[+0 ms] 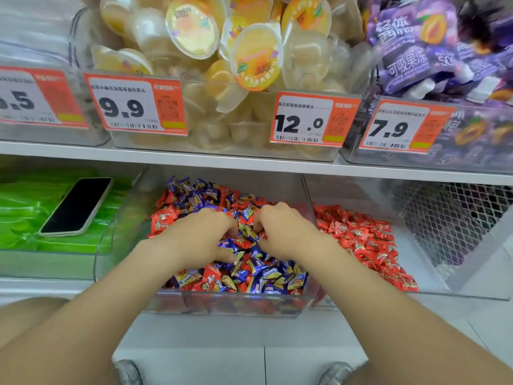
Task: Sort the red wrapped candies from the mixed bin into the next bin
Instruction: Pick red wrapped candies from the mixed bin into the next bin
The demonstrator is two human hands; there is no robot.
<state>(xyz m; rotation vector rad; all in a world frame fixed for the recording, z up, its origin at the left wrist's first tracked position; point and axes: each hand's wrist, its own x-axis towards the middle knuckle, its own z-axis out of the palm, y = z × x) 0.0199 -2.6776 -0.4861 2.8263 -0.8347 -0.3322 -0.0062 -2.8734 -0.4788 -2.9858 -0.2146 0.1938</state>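
left hand [200,234] and right hand [286,229] dig, curled, into the mixed bin [222,304] for red candies [163,218] — whether either grips one, i cannot tell. the sorted pile [361,237] lies in the next bin [416,245], right of it.

Left forearm [91,315] and right forearm [388,309] bare; bare knee [25,318] lower left; grey shoes [129,373] at bottom edge

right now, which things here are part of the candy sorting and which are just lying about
In the job: mixed bin, red candies, blue candies, next bin, left hand, right hand.
Just lying about: phone, green packets, jelly cups, purple pouches, price tags.
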